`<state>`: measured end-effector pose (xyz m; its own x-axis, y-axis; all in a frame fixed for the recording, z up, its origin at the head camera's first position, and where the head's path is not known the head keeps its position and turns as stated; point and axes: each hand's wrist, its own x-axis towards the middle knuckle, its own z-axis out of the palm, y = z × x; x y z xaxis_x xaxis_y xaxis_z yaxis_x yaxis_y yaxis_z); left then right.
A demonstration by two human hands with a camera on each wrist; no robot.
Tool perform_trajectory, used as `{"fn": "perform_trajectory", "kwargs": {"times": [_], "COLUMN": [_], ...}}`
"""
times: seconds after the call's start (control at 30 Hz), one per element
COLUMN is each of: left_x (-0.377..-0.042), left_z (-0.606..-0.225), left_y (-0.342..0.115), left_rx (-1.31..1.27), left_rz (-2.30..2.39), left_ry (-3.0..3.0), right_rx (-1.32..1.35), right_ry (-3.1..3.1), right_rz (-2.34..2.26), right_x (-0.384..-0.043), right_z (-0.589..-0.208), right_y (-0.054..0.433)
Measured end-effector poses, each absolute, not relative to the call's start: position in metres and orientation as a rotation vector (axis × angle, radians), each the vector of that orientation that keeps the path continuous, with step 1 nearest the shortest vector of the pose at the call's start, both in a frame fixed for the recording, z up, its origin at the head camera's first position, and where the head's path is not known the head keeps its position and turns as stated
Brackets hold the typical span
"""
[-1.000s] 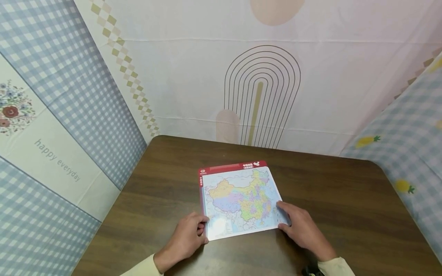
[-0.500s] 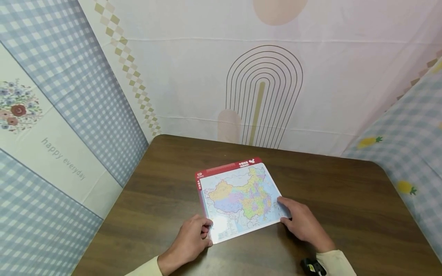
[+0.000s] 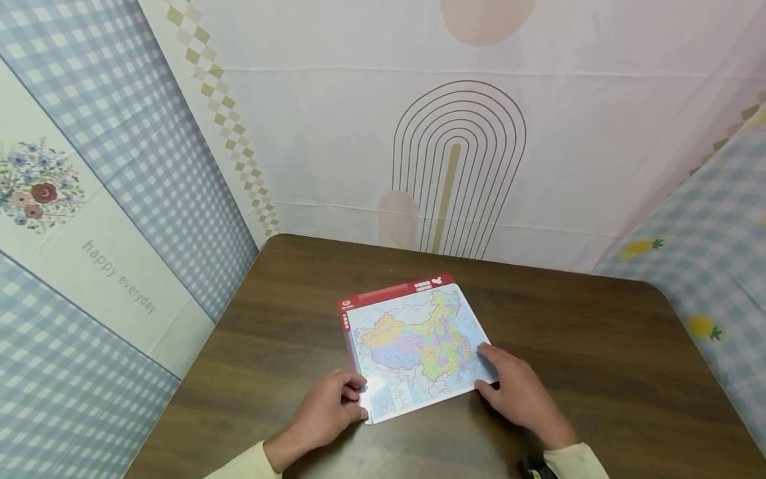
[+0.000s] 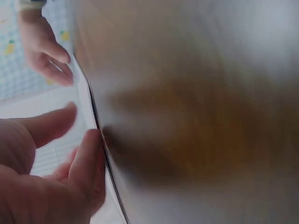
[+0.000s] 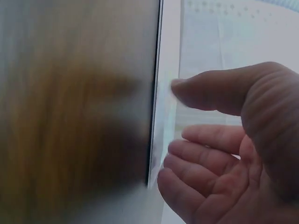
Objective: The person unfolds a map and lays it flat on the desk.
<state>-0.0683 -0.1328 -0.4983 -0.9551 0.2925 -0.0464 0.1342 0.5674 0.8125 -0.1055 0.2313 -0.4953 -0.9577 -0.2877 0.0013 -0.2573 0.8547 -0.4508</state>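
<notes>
A thin map board (image 3: 419,342) with a red top border lies on the wooden table, turned a little counterclockwise in the head view. At its lower left corner is my left hand (image 3: 326,407), fingertips right at the left edge. The left wrist view shows fingertips (image 4: 93,135) against the board's edge, with the thumb spread apart from them. My right hand (image 3: 519,394) is at the lower right corner, its index finger over the right edge and its thumb by the bottom edge. In the right wrist view the right thumb and loosely bent fingers (image 5: 201,161) stand apart beside the board's edge.
The brown table (image 3: 574,332) extends around the board on all sides. Behind it hangs a pale cloth (image 3: 323,133) with arch patterns. Checked cloths hang at the left (image 3: 149,133) and right (image 3: 688,266). A dark band (image 3: 534,468) is on the right wrist.
The map board has turned counterclockwise, its right side going away and its lower left corner coming nearer. Both hands moved along with it; lately the right hand has shifted slightly left.
</notes>
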Motion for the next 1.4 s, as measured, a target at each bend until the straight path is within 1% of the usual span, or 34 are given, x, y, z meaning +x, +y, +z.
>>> {"fn": "perform_trajectory", "kwargs": {"times": [0.17, 0.4, 0.57, 0.8, 1.0, 1.2, 1.4], "left_x": [-0.092, -0.134, -0.159, -0.196, -0.221, -0.238, -0.247], "left_z": [-0.498, -0.498, -0.499, -0.498, -0.5, -0.502, -0.505], "left_y": [-0.144, -0.163, -0.173, -0.184, -0.19, -0.192, -0.195], "left_rx": [0.321, 0.189, 0.167, 0.208, 0.265, 0.348, 0.377], "left_rz": [1.395, 1.377, 1.33, 1.26, 1.223, 1.182, 1.178], "left_ry": [2.656, 2.72, 2.725, 2.74, 2.742, 2.734, 2.711], "right_rx": [-0.446, -0.456, -0.554, -0.658, -0.7, -0.647, -0.627], "right_ry": [3.036, 3.0, 2.943, 2.943, 2.953, 2.897, 2.923], "right_rz": [-0.769, -0.847, -0.851, -0.846, -0.863, -0.855, -0.856], "right_x": [-0.092, -0.076, -0.07, -0.062, -0.056, -0.046, -0.041], "right_z": [-0.495, -0.496, -0.492, -0.493, -0.497, -0.497, -0.496], "right_y": [0.203, 0.154, 0.129, 0.098, 0.074, 0.058, 0.05]}}
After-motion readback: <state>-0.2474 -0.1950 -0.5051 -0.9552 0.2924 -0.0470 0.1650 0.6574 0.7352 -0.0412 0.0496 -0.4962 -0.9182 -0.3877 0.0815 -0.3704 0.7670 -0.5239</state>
